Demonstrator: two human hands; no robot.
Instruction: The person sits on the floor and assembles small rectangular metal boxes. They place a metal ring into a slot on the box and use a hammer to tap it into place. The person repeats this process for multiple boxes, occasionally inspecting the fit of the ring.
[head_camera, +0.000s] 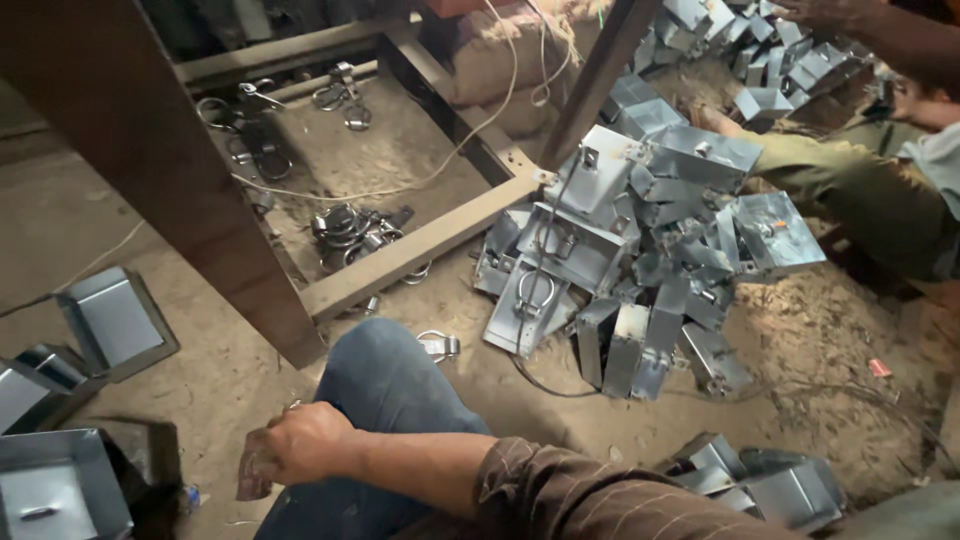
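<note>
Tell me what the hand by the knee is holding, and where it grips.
The hand is closed around the upper part of a small dark object; which hand it is cannot be told.

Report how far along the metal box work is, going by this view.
Seemingly done: open grey boxes sit apart at lower left, one with a handle inside. In hand: one hand, which side is unclear, grips a small dark piece above the blue-jeaned knee. Left: a large pile of boxes, loose metal clips inside the frame and one clip by the knee.
</note>
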